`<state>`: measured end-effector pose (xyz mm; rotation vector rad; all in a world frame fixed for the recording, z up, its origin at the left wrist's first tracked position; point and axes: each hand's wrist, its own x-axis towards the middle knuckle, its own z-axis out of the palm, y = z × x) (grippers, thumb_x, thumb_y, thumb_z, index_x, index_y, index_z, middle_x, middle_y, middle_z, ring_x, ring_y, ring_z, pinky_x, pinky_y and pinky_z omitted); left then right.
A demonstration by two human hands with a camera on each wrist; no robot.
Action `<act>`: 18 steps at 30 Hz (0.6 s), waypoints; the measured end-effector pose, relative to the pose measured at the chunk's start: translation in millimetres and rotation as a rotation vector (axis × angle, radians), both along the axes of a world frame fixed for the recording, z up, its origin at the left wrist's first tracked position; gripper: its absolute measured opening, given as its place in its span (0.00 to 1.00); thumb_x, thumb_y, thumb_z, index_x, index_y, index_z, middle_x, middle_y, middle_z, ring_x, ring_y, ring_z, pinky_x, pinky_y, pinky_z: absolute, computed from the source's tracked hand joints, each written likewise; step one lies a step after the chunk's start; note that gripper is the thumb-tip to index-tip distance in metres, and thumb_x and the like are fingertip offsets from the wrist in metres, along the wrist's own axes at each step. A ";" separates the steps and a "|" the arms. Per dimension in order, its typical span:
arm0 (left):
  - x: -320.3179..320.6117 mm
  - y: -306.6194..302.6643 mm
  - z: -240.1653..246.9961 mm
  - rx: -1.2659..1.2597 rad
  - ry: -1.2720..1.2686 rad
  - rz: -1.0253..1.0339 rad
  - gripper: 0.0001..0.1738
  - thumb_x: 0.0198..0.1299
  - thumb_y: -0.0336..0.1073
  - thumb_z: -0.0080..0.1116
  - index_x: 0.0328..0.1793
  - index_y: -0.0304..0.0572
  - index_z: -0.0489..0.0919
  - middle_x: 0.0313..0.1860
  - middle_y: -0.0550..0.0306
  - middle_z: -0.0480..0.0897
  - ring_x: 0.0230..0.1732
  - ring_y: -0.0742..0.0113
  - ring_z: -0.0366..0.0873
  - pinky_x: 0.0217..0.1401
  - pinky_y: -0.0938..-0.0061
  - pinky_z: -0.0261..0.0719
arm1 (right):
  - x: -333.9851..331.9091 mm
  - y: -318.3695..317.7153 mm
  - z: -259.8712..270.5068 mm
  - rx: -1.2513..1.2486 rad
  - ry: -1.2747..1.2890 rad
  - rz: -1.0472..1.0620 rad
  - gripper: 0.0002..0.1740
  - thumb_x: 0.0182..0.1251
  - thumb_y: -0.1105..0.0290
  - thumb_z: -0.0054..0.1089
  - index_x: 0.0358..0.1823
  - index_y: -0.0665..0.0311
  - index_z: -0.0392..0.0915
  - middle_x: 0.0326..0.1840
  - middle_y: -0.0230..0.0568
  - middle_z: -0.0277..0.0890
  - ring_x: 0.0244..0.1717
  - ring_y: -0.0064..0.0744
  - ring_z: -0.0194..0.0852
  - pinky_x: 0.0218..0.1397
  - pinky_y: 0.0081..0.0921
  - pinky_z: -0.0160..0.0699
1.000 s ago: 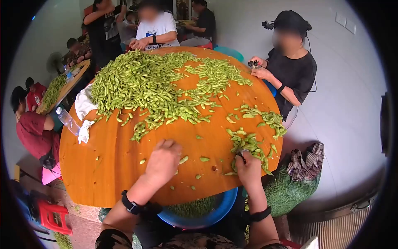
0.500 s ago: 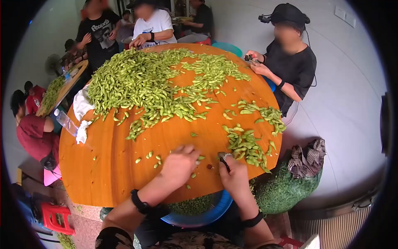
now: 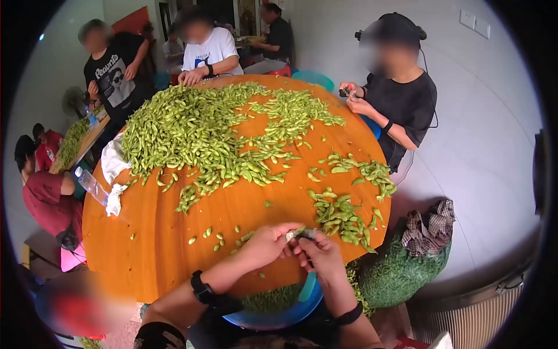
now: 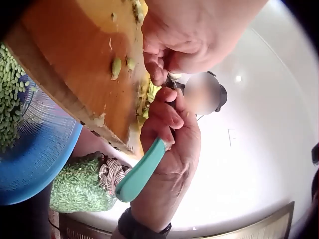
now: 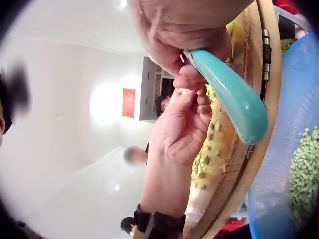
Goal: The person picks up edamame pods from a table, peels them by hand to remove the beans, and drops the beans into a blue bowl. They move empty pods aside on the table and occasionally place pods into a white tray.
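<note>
Over the near edge of the round wooden table, both hands meet with their fingertips close together. My left hand pinches a green soybean pod at its fingertips. The right hand grips a tool with a curved teal handle, which points down toward the lap; its working end is mostly hidden by fingers. Several loose shelled beans lie left of the hands. A small heap of pods is just beyond the right hand.
A large pod pile covers the table's far half. Below the near edge sits a blue basin holding shelled beans. A full green sack stands at right. A plastic bottle lies at left. Other people sit or stand around.
The left hand has moved right from the open tabletop and now holds a pod against the right hand's fingers. The right hand has moved left from the small pod heap, and its tool's teal handle now shows.
</note>
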<state>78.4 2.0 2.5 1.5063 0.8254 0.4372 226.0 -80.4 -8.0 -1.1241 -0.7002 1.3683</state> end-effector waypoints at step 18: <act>22.2 137.6 -14.3 1.042 0.507 0.271 0.06 0.58 0.30 0.57 0.41 0.43 0.81 0.37 0.52 0.81 0.43 0.50 0.80 0.45 0.60 0.78 | 35.2 0.8 14.5 -0.023 -0.285 -0.130 0.04 0.68 0.76 0.49 0.37 0.66 0.74 0.25 0.33 0.74 0.15 0.15 0.65 0.15 0.14 0.59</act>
